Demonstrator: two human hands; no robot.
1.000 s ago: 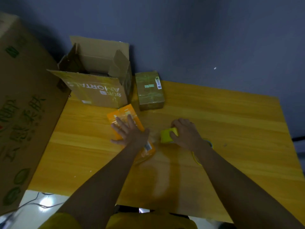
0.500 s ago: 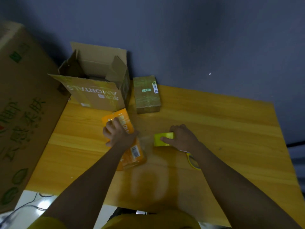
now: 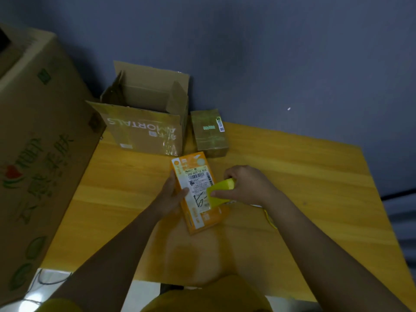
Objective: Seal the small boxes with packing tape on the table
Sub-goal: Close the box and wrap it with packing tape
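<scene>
Orange box (image 3: 198,194) in left hand (image 3: 171,197)'s grip, label half-hidden behind yellow dispenser (image 3: 219,192) in right hand (image 3: 245,185).

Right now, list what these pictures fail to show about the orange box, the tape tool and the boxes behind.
- Head view: the orange box label print is too small and blurred to read in full.
- The yellow tape tool is mostly covered by the right hand; no tape strip can be made out.
- The left hand hides the box's left edge.
- The open carton interior is dark; contents unseen.
- The big carton is cut by the left edge.
</scene>
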